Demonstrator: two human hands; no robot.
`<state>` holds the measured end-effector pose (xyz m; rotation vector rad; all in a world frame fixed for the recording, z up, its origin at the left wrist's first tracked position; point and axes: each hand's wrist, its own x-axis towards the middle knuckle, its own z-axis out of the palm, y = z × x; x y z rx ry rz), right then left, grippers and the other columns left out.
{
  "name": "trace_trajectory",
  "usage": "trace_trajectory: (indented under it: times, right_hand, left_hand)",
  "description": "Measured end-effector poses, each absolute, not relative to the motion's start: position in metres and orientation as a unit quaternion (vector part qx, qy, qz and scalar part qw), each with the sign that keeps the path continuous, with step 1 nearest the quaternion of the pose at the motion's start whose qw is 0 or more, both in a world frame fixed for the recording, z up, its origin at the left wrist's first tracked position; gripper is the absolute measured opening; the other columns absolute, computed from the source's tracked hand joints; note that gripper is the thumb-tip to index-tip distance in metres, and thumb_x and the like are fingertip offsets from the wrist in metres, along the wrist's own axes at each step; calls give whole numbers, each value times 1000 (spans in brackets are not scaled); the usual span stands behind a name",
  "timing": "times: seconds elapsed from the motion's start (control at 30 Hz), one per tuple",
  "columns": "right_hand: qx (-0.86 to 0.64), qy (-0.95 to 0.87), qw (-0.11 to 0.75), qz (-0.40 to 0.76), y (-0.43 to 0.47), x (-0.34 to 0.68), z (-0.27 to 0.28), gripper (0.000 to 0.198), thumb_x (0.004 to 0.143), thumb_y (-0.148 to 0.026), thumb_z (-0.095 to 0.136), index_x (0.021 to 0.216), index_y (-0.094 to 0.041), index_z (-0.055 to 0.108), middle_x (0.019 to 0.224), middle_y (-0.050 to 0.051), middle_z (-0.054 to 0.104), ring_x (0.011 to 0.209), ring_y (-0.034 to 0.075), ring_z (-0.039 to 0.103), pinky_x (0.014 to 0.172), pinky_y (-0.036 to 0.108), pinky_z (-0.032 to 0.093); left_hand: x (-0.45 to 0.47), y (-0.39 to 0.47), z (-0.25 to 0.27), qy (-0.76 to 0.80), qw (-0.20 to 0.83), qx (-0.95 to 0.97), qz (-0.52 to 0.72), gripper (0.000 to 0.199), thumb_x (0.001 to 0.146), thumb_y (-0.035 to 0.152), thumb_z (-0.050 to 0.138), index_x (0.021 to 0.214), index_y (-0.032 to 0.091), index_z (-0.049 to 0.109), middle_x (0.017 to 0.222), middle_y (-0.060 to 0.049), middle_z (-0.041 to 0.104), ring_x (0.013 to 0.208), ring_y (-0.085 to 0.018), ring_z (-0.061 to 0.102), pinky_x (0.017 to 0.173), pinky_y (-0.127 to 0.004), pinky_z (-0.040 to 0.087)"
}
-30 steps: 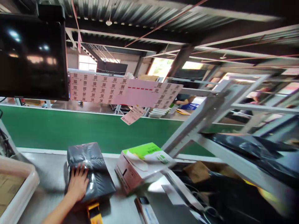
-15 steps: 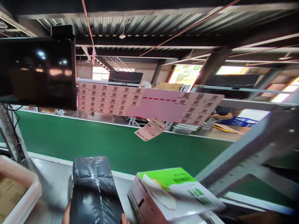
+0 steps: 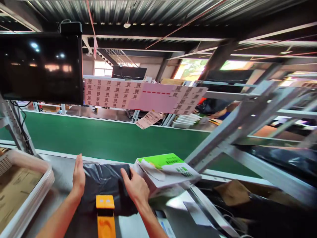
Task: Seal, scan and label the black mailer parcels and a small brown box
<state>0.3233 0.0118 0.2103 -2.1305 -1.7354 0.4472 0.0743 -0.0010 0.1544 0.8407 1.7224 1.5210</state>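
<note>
One flat green conveyor belt [image 3: 104,138] runs behind a smooth grey metal tabletop [image 3: 59,172]; one dark glossy monitor [image 3: 41,67] hangs top left, one white plastic crate [image 3: 37,188] with cardboard inside sits at left. One black crinkled-plastic-wrapped parcel [image 3: 104,181], roughly rectangular, lies on the tabletop between both hands, just beside one white-and-green cardboard box [image 3: 165,170]. Left hand [image 3: 78,175] flat and open against the parcel's left side, right hand [image 3: 135,186] open with spread fingers on its right edge; one orange blocky scanner [image 3: 106,215] at its near edge.
</note>
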Motion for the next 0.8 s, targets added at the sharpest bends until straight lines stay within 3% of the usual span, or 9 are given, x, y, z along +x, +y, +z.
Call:
trace_trajectory:
  times: [0.1, 0.2, 0.3, 0.4, 0.5, 0.57, 0.63, 0.73, 0.8]
  right_hand:
    - [-706, -648, 235, 164, 19, 303, 219, 60, 98, -50, 46, 140, -12, 65, 131, 23, 73, 123, 37, 70, 103, 50, 53]
    - [-631, -694, 310, 155, 8, 274, 217, 56, 97, -42, 48, 141, -10, 61, 145, 20, 66, 135, 30, 62, 112, 41, 50]
    - [-580, -732, 333, 129, -12, 240, 205, 52, 96, -48, 55, 134, -12, 62, 129, 19, 71, 114, 31, 72, 97, 41, 58]
    - [-611, -746, 255, 71, -25, 217, 184, 58, 90, -39, 68, 141, -10, 59, 133, 24, 66, 104, 35, 75, 91, 45, 61]
    - [-642, -739, 200, 50, -33, 215, 159, 71, 92, -26, 63, 160, -18, 44, 137, 25, 62, 97, 35, 76, 89, 49, 61]
    - [-645, -734, 203, 58, -40, 218, 146, 74, 93, -18, 56, 164, -24, 37, 126, 20, 66, 92, 32, 76, 88, 48, 62]
    - [-643, -729, 227, 55, -48, 218, 142, 78, 89, -10, 52, 164, -24, 37, 118, 16, 66, 100, 30, 73, 95, 45, 60]
    - [-659, -710, 243, 52, -56, 208, 158, 77, 89, -10, 52, 163, -23, 40, 121, 16, 64, 108, 29, 70, 99, 41, 57]
    - [-680, -697, 218, 66, -53, 202, 177, 73, 94, -20, 55, 164, -25, 38, 120, 17, 63, 99, 29, 71, 90, 41, 60]
  left_hand:
    - [70, 29, 175, 709, 242, 473, 464, 52, 106, 38, 30, 135, 24, 71, 164, -1, 51, 160, -24, 31, 135, -42, 21]
    - [63, 64, 188, 727, 205, 538, 374, 37, 100, 29, 47, 115, 27, 81, 144, -3, 70, 150, -29, 45, 127, -43, 36]
    - [58, 88, 196, 735, 194, 550, 344, 33, 93, 22, 56, 114, 26, 82, 129, -8, 78, 134, -31, 62, 113, -42, 50]
    - [59, 94, 198, 735, 162, 575, 321, 38, 92, 17, 53, 118, 23, 80, 127, -10, 79, 129, -29, 67, 113, -41, 50]
    - [63, 86, 195, 710, 123, 623, 305, 47, 89, 11, 47, 122, 20, 79, 145, -10, 70, 146, -26, 54, 129, -42, 32]
    - [64, 75, 191, 675, 114, 671, 285, 54, 87, 9, 45, 130, 21, 76, 156, -6, 60, 155, -22, 42, 134, -41, 19]
    - [63, 59, 185, 638, 111, 725, 233, 61, 87, 11, 44, 144, 18, 66, 164, -6, 51, 159, -20, 35, 136, -41, 12]
    - [60, 31, 176, 612, 60, 778, 127, 79, 83, 23, 54, 161, 10, 43, 174, -13, 29, 164, -30, 20, 135, -55, 11]
    - [59, 16, 174, 627, -7, 774, 85, 90, 80, 29, 64, 163, 9, 36, 176, -18, 19, 164, -41, 15, 130, -67, 20]
